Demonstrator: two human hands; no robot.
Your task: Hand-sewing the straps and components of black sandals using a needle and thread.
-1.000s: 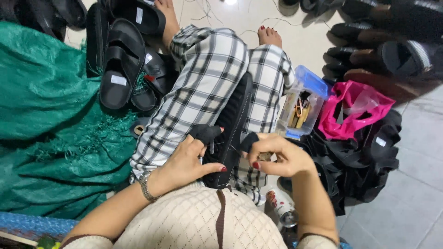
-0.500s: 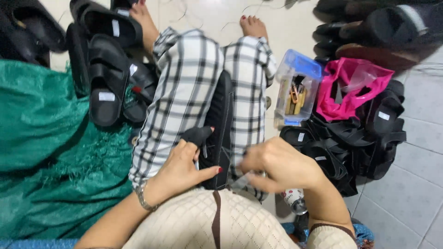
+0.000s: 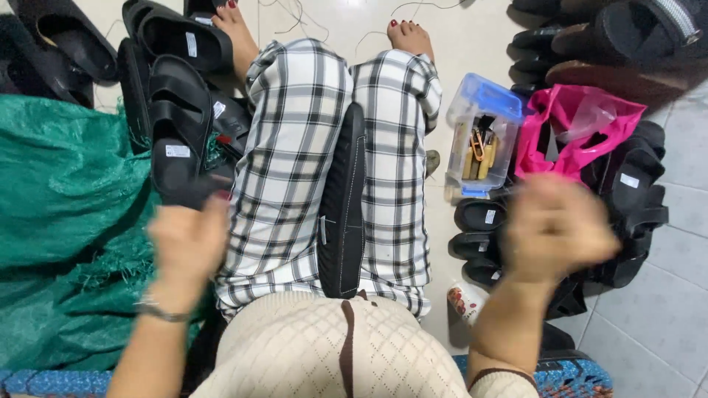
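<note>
One black sandal sole (image 3: 341,206), white-stitched edge, lies between thighs; both hands blurred, grip unclear, apparently empty.

top: cream quilted-diamond knit, dark centre stripe, dark cuff trim | trousers: black-and-white plaid | left hand (image 3: 188,243): thin silver bracelet at wrist | nails: red polish, fingers and toes | feet bare

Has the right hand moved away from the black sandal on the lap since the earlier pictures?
Yes. The right hand left the black sandal and swung out to the right, now over the black sandals beside the pink bag.
</note>
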